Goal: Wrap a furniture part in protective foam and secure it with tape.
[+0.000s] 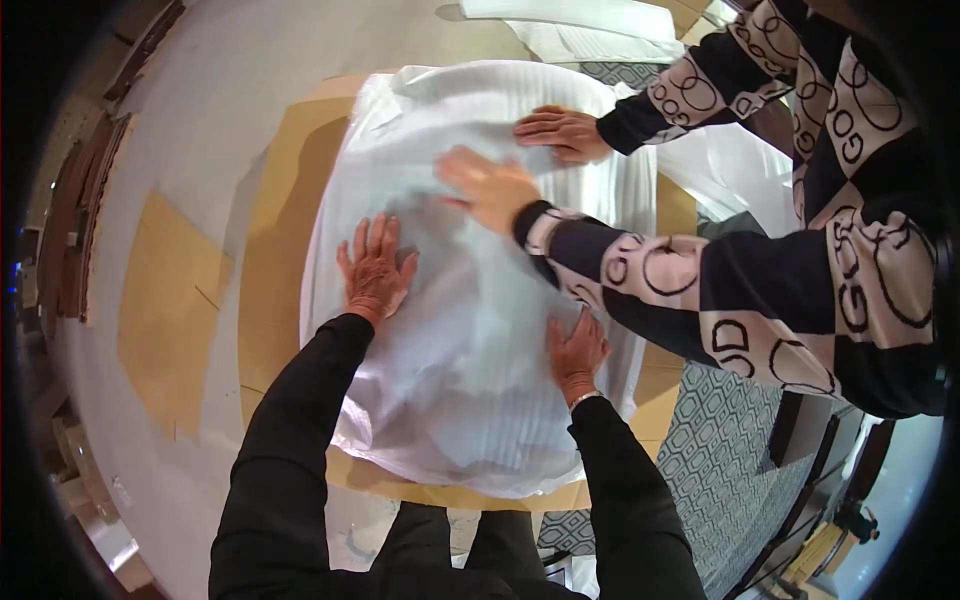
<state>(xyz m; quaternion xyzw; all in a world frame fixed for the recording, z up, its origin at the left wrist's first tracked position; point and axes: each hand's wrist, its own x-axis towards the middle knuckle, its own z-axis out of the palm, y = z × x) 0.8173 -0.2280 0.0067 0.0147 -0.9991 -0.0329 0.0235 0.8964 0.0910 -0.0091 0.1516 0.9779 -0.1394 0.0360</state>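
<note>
A large piece wrapped in thin white foam sheeting [450, 400] lies before me, its contents hidden. My left hand [376, 270] rests on the left part of the wrap, fingers spread and holding nothing. Over toward the right edge, my right hand [578, 355] lies on the same sheeting, its fingers stretched out and partly covered by a sleeve. From the right a co-worker reaches in: one hand [565, 134] lies flat on the far part, and the other hand [490, 188], smeared by motion, is over the middle.
Brown cardboard [275, 250] sticks out under the wrapped piece. Another cardboard sheet [170, 310] lies on the floor to the left. Grey patterned fabric [715, 460] spreads at the lower right. More white foam [580, 25] sits at the far side. The co-worker's checkered sleeves [720, 290] cross the right side.
</note>
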